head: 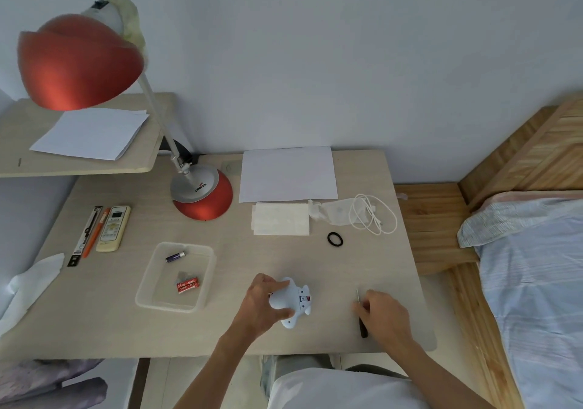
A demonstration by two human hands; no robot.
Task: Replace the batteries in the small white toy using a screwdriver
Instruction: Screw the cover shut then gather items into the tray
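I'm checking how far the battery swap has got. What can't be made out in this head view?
- White toy: the left hand grips it and hides its left side; its battery bay is too small to read as open or shut.
- Screwdriver: the right hand covers its middle; grip or mere touch is unclear.
- Red batteries in the clear tray: labels too small.

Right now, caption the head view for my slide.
At the desk, the left hand grips the white toy while the right hand grips the screwdriver.
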